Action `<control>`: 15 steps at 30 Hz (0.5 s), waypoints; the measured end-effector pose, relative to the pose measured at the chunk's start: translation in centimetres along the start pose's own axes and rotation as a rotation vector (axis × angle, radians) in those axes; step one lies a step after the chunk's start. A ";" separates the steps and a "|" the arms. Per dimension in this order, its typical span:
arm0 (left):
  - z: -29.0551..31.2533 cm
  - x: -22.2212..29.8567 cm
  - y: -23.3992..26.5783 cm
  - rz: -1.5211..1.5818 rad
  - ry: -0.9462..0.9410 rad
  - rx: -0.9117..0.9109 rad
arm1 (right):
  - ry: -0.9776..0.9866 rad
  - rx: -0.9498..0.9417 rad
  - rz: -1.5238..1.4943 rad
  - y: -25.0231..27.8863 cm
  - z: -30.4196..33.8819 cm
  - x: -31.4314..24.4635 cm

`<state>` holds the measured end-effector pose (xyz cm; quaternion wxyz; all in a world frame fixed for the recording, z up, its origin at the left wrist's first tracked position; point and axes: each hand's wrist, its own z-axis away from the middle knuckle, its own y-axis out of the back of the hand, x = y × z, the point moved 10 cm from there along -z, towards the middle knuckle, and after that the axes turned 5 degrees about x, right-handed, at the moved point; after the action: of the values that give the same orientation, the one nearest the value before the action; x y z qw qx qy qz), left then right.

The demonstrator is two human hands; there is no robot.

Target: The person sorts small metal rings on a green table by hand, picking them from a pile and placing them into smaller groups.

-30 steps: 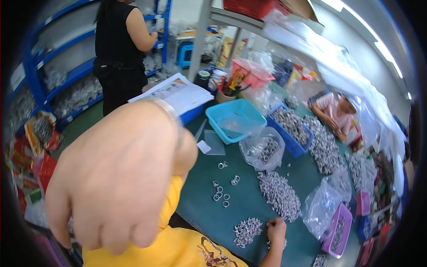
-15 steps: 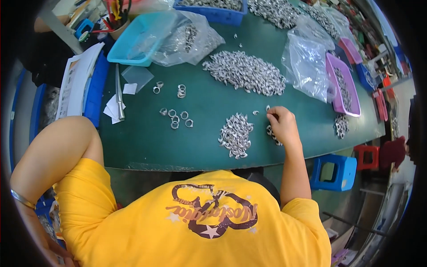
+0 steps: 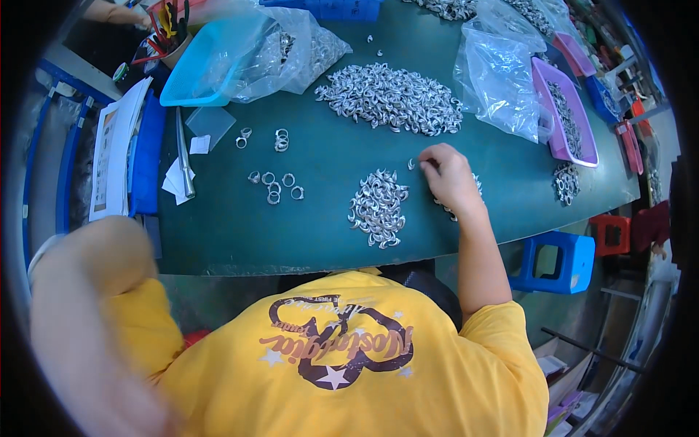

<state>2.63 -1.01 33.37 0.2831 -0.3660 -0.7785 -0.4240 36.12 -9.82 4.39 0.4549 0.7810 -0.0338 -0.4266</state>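
Observation:
My right hand (image 3: 448, 176) is over the table, fingers curled and pinched together. Whatever lies between the fingertips is hidden. Just left of them is a small silver curved piece (image 3: 411, 164). Beneath and beside this hand, a small cluster of silver pieces (image 3: 477, 184) is partly covered. To its left is a heap of silver curved pieces (image 3: 378, 210), with a larger heap (image 3: 393, 98) farther back. My left hand (image 3: 142, 408) is low at the left, beside my yellow shirt, smeared by motion; its fingers cannot be made out. Several silver rings (image 3: 274, 191) lie on the left of the table.
A tapered metal rod (image 3: 183, 156) lies on papers at the left. Behind it are a turquoise basket (image 3: 171, 86) and a clear bag (image 3: 313, 62). A pink tray (image 3: 590, 149) stands at the right. Blue (image 3: 579, 262) and red (image 3: 610, 237) stools are beyond the table edge.
My right hand has shifted left toward the lone curved piece; the piece seen at its fingertips is now hidden. My left forearm has swung inward toward my body. The whole view has shifted slightly.

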 end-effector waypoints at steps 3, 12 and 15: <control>5.4 -14.1 6.9 0.011 0.484 0.871 | -0.083 0.022 0.100 -0.7 -0.1 1.0; 19.2 -28.0 2.1 -0.579 0.899 1.708 | 0.083 0.082 0.314 -2.1 0.9 -1.6; 20.4 -28.6 2.3 -0.662 0.992 1.740 | 0.142 0.117 0.358 -2.1 1.2 -2.2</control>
<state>18.21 8.13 3.15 0.6050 0.4083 -0.6726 0.1222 33.16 -8.47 4.01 0.4783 0.8158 -0.1647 -0.2803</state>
